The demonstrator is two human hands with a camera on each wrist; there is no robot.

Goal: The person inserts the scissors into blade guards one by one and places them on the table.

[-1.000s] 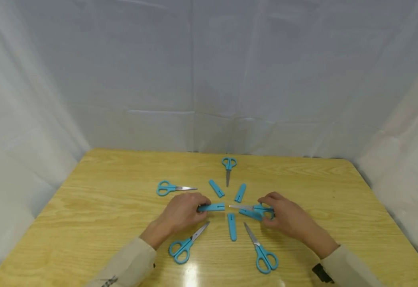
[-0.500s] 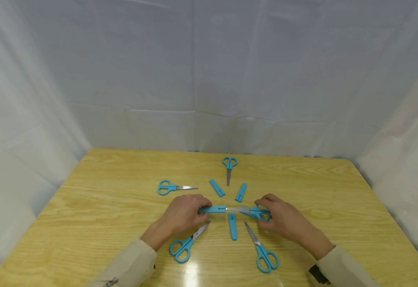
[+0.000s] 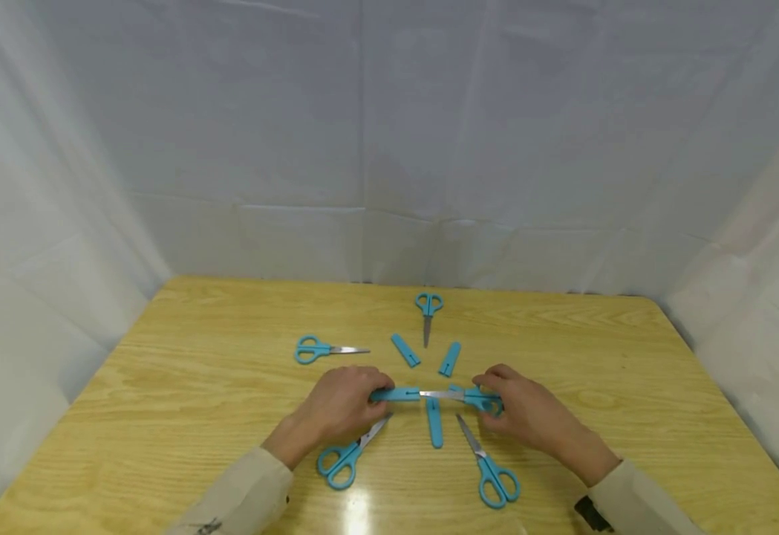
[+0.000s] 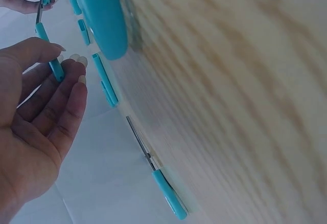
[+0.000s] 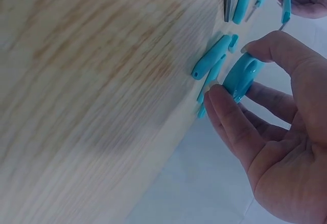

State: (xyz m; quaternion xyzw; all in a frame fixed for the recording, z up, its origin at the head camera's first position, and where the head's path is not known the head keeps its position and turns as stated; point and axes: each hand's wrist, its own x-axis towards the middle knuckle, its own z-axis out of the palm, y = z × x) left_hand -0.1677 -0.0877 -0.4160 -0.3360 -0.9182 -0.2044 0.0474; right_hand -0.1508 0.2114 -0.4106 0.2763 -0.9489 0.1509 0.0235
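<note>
In the head view my left hand (image 3: pixel 341 401) pinches a blue scissors cover (image 3: pixel 397 394), its slotted end facing right. My right hand (image 3: pixel 529 416) grips the blue handles of a pair of scissors (image 3: pixel 481 400), whose closed blades point left. The blade tip meets the cover's slotted end, both roughly in line above the table. In the left wrist view the cover (image 4: pixel 53 63) lies between thumb and fingertips. The right wrist view has thumb and fingers on the scissors' handle (image 5: pixel 240 78). A blue cover (image 3: pixel 435 427) lies below the blades, and another is mostly hidden behind the held scissors.
Two more covers lie beyond the hands, a left one (image 3: pixel 405 350) and a right one (image 3: pixel 450 359). Uncovered scissors surround them: far (image 3: pixel 428 305), left (image 3: pixel 312 349), near left (image 3: pixel 339 465) and near right (image 3: pixel 496 481). White cloth (image 3: pixel 389 148) hangs behind the wooden table (image 3: pixel 229 312).
My right hand has moved slightly left with the scissors, bringing the blade tip from a small gap up to the cover's slotted end. The held cover has shifted slightly towards me.
</note>
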